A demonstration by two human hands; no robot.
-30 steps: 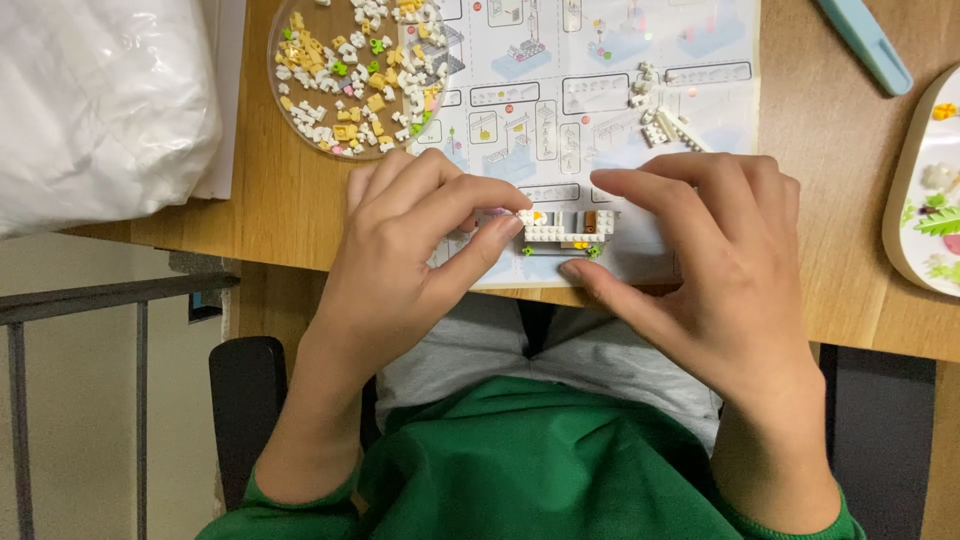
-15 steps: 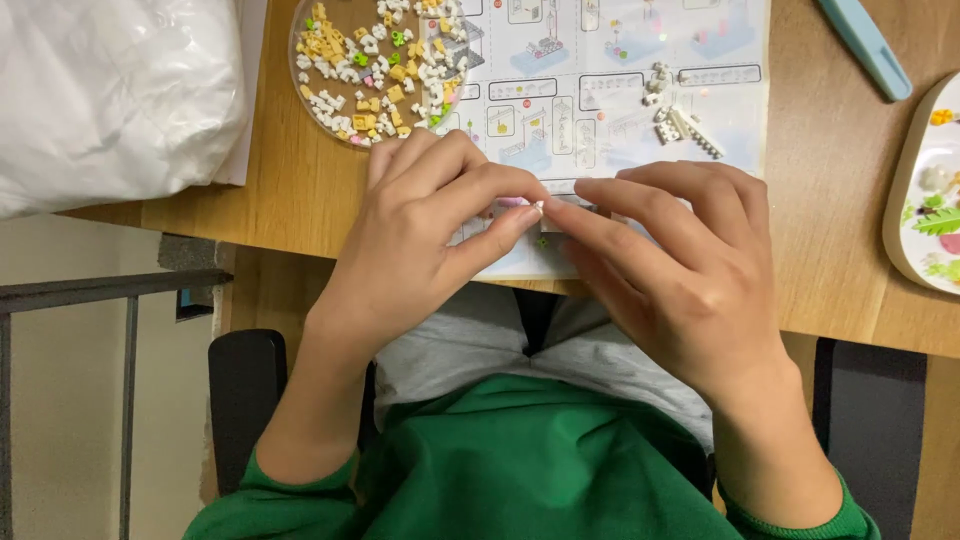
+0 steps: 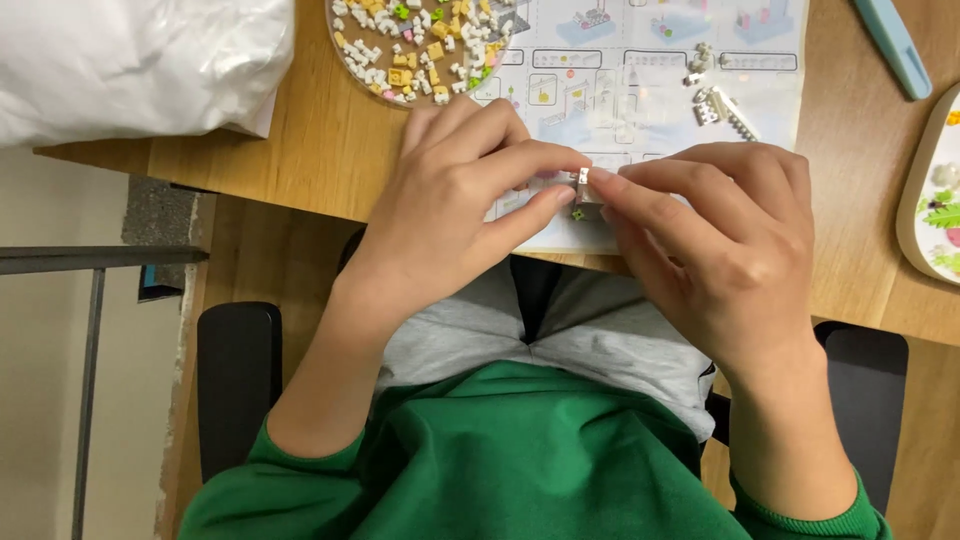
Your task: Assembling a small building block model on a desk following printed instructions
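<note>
Mostly hidden, a small brick model [image 3: 583, 195] sits pinched between left hand [image 3: 455, 205] and right hand [image 3: 720, 250].

White crinkled plastic bag [image 3: 130, 60] at the desk's top-left corner, pale printed instruction sheet [image 3: 650, 90] beside it

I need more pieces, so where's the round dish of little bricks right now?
In the head view, the round dish sits at the top edge, left of centre on the wooden table, between the white plastic bag and the instruction sheet.

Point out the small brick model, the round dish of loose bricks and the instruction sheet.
small brick model [image 3: 584, 196], head view, grey face between both hands' fingertips.
round dish [image 3: 352, 62], head view, clear lower-left rim.
instruction sheet [image 3: 650, 60], head view, printed middle.
</note>
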